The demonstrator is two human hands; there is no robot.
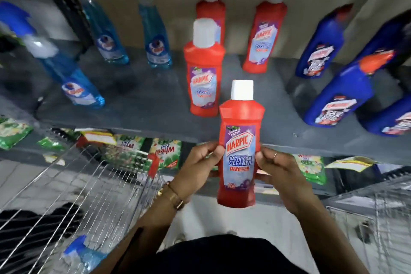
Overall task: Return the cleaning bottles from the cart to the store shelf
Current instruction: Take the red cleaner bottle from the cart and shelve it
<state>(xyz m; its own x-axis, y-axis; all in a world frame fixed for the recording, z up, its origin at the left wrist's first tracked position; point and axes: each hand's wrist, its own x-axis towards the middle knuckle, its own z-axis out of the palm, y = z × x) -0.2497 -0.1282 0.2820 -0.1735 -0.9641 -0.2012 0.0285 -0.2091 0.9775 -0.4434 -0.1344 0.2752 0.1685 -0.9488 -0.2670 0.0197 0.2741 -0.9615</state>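
I hold a red Harpic bathroom cleaner bottle [240, 147] with a white cap upright in front of the shelf edge. My left hand [195, 167] grips its left side and my right hand [278, 171] grips its right side. On the grey store shelf [144, 104] stand three more red Harpic bottles [203, 78], several blue spray bottles [106, 35] to the left and several dark blue bottles [338, 93] to the right. The wire cart [73, 189] is at the lower left, with a blue spray bottle [82, 253] lying in it.
Green detergent packets [164, 151] and yellow price tags [97, 137] sit on the lower shelf under the grey one. A second wire basket [378, 218] shows at the lower right. Bare shelf space lies between the red bottles and the dark blue ones.
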